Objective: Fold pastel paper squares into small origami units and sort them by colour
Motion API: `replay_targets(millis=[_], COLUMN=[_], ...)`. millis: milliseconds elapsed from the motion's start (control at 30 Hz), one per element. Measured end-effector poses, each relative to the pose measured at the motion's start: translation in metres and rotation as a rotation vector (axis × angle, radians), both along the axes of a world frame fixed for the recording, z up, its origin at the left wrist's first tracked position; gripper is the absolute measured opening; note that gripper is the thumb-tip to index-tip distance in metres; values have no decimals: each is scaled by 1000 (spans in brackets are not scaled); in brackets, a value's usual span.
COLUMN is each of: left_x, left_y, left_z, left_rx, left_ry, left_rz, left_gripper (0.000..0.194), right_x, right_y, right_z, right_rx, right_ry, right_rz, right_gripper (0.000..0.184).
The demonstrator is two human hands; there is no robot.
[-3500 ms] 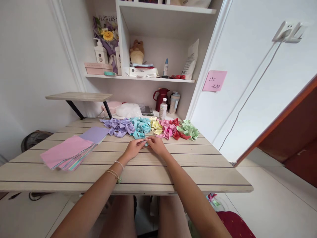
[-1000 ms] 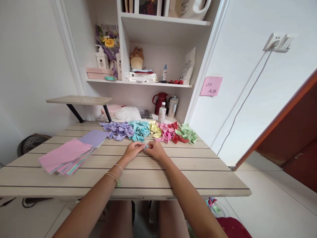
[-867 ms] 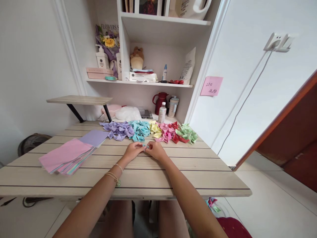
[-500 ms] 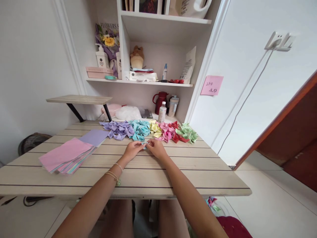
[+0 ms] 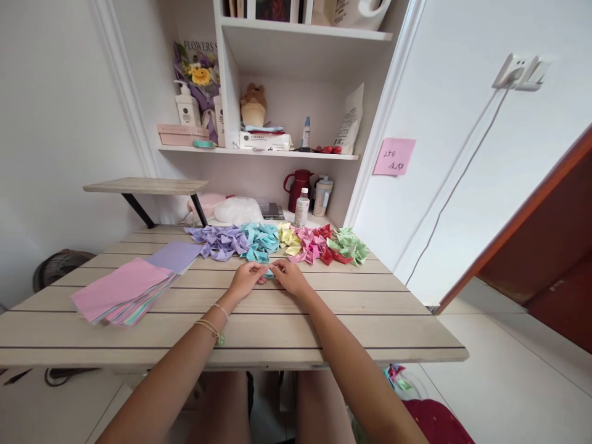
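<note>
Between my fingertips is a small folded piece of light blue paper (image 5: 269, 272), mostly covered by my fingers. My left hand (image 5: 248, 279) pinches its left side and my right hand (image 5: 289, 277) pinches its right side, both just above the table. Right behind my hands lies a row of folded paper shapes grouped by colour: purple (image 5: 222, 242), blue (image 5: 260, 240), yellow (image 5: 289, 236), pink (image 5: 309, 245), red (image 5: 337, 256) and green (image 5: 349, 246). To the left, a fanned stack of coloured paper sheets (image 5: 124, 290) has pink on top, with a purple sheet (image 5: 176, 256) beside it.
The slatted wooden table (image 5: 277, 333) reaches back to white shelves. A small raised wooden stand (image 5: 145, 185) occupies the back left. Behind the paper shapes are a bottle (image 5: 301, 209), a dark red jug (image 5: 298, 191) and a tumbler (image 5: 322, 196). A pink note (image 5: 394, 156) hangs on the wall.
Both hands stay in the same place, with the fingers shifting around the blue paper. A little more of its blue surface shows below my fingertips now. The camera view has tilted slightly.
</note>
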State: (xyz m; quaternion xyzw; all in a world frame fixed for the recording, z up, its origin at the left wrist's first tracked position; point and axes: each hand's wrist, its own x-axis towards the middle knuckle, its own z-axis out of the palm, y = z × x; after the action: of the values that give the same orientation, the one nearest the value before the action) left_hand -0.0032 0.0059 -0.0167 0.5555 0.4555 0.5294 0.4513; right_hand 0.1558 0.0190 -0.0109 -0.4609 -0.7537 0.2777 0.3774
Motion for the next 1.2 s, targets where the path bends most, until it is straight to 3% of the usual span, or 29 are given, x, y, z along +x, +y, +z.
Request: replay_targets(millis=[467, 700, 1200], left_x=[0, 1, 3], left_y=[-4, -6, -12], left_z=[4, 3, 10], left_rx=[3, 21, 134], left_ry=[74, 160, 328], left_rz=[-6, -94, -109], left_gripper=[30, 31, 27], right_x=[2, 3, 2], right_y=[-1, 0, -2], right_z=[2, 0, 1], right_rx=[-91, -48, -10], right_ry=[54, -22, -97], right_rz=[30, 37, 23], right_gripper=[22, 19, 20])
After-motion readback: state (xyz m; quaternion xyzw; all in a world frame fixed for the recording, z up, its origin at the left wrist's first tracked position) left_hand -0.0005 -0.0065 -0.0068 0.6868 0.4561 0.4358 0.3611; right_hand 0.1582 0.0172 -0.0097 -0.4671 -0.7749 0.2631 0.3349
